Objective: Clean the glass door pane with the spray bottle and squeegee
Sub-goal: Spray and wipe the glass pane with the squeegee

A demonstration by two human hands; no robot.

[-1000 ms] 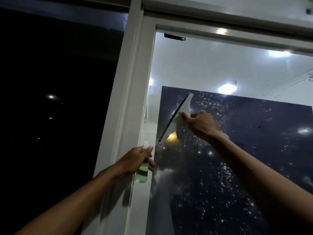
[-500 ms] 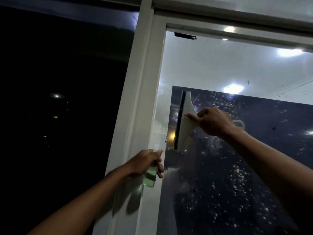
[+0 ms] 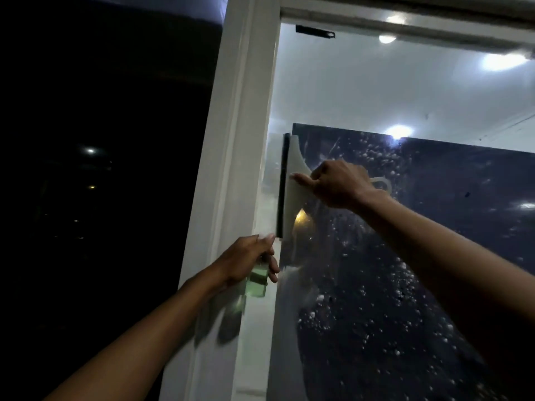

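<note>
The glass door pane [image 3: 405, 270] fills the right of the view, dotted with soap foam and bubbles. My right hand [image 3: 338, 185] grips the handle of a white squeegee [image 3: 292, 183], whose black blade stands upright against the glass close to the frame's inner edge. Below it, my left hand [image 3: 246, 263] holds a small spray bottle [image 3: 257, 280] with greenish liquid in front of the white frame; fingers hide the bottle's top.
A white door frame [image 3: 231, 157] runs up the middle and across the top. Left of it is dark night with a few distant lights. Ceiling lamps reflect in the upper glass, and a small black clip [image 3: 315, 32] sits at the pane's top corner.
The squeegee has turned from slanted to upright and slid left across the glass to the frame's edge. My left hand with the bottle has kept its place by the frame.
</note>
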